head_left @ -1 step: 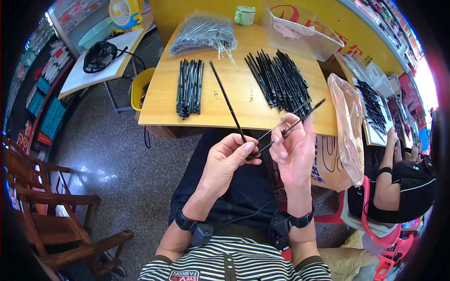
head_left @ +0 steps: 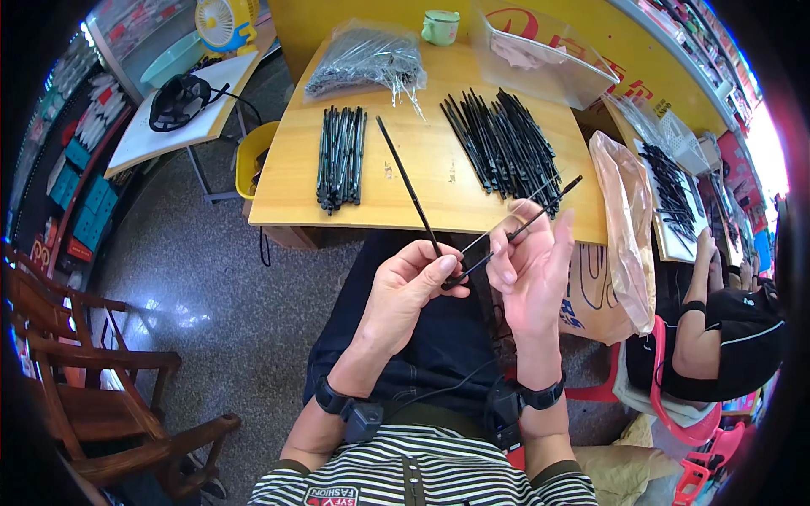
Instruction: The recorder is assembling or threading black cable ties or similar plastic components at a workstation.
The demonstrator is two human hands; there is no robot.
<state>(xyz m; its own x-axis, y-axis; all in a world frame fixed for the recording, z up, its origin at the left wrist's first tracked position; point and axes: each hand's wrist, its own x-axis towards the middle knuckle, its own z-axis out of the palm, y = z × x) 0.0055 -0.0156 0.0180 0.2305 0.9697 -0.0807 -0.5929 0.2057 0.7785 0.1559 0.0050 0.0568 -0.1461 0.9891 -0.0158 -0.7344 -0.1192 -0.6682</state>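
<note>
The left hand [head_left: 409, 287] pinches the leftward-leaning stick [head_left: 405, 180] and the near end of the rightward-leaning stick [head_left: 553, 201], both black. The right hand [head_left: 536, 278], thumb apart, meets the latter with curled fingers; I cannot tell if it grips. Beyond, the table [head_left: 283, 185] bears a small bundle [head_left: 341, 160] left, a larger pile [head_left: 504, 143] right.

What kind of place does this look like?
Probably a shop doubling as a workroom: shelves of packaged goods stand at left, piles of thin black rods lie on a wooden table, and another person sits at right.
</note>
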